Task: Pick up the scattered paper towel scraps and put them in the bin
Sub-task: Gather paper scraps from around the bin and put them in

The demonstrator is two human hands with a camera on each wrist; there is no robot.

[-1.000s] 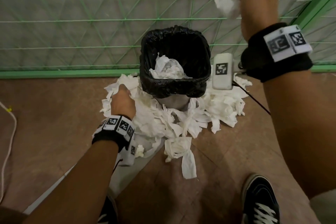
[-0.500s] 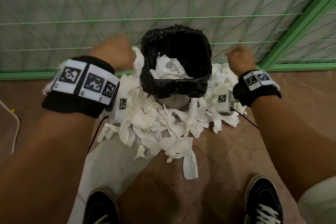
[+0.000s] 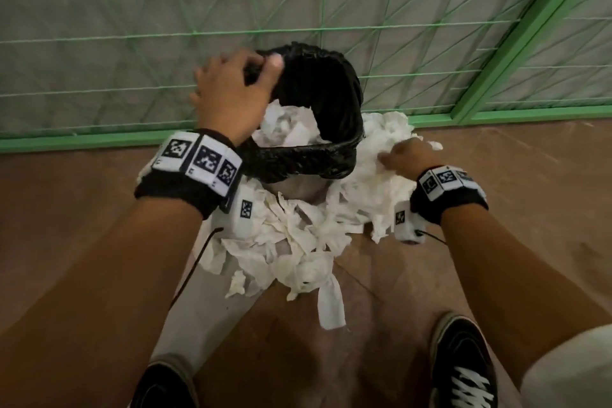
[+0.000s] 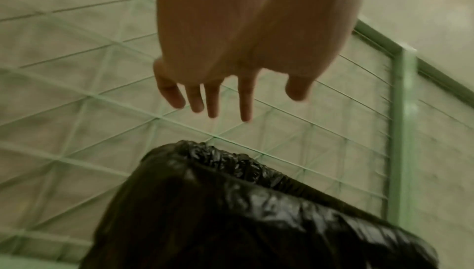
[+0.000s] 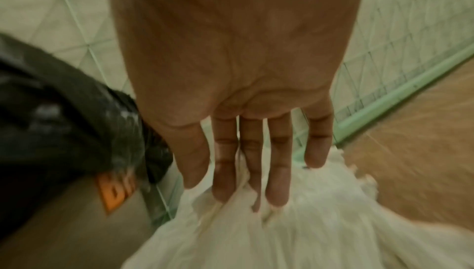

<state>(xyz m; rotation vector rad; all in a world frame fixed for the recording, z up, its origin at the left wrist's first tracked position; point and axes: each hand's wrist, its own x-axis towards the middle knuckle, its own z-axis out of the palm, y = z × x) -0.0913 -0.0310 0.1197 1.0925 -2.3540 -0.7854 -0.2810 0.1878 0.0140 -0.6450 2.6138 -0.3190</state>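
The bin (image 3: 304, 159) with its black liner stands against the fence, and white scraps (image 3: 288, 126) lie inside it. My left hand (image 3: 231, 83) hovers over the bin's left rim with its fingers spread and nothing in it. In the left wrist view the left hand (image 4: 243, 99) hangs above the liner (image 4: 256, 202). A thick pile of paper towel scraps (image 3: 298, 232) rings the bin's foot. My right hand (image 3: 402, 156) is low at the bin's right. Its straight fingers (image 5: 279, 172) push into the scraps (image 5: 307, 233).
A green mesh fence (image 3: 331, 10) with a green base rail (image 3: 66, 142) closes off the back. The brown floor (image 3: 496, 209) has a white strip (image 3: 198, 325) running to the front left. My two black shoes (image 3: 463, 368) (image 3: 162, 387) stand in front of the pile.
My left hand rose from the pile with scraps, moved over the bin and opened. My right hand came down from high above the bin into the scraps at its right.
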